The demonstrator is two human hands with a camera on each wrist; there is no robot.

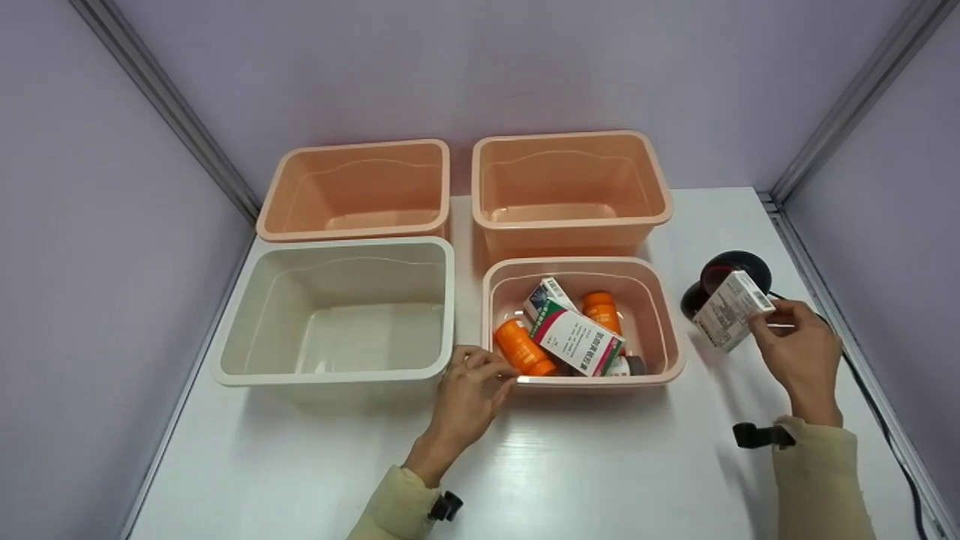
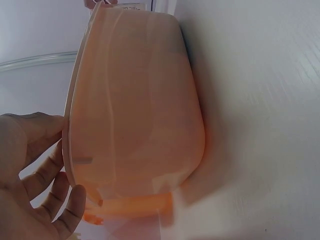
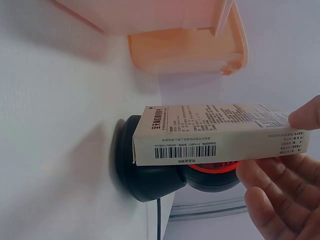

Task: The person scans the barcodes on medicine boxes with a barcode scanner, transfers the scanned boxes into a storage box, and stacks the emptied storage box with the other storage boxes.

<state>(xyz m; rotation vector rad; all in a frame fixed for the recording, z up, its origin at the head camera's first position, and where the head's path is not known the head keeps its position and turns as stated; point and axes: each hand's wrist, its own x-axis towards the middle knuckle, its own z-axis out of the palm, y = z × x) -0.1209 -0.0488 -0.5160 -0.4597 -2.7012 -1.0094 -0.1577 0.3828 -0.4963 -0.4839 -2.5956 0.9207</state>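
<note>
My right hand (image 1: 802, 352) pinches a white medicine box (image 1: 731, 311) at its near end, thumb on one face and fingers beneath. Printed text and a barcode show on the box (image 3: 210, 135) in the right wrist view. Close behind it stands a black scanner (image 1: 739, 266) with a red ring, partly hidden by the box. My left hand (image 1: 465, 394) grips the front left corner of the pink bin (image 1: 585, 382) by its rim. Inside that bin lie orange bottles (image 1: 525, 349), a white, green and magenta medicine box (image 1: 576, 337), another small box (image 1: 551, 289) and a dark-capped bottle (image 1: 636, 365).
A whitish bin (image 1: 334, 375) stands left of the pink one. Behind them are two orange bins, one at left (image 1: 352, 234) and one at right (image 1: 570, 223). A black cable (image 1: 870, 397) runs along the table's right edge. Purple walls (image 1: 480, 67) enclose the table.
</note>
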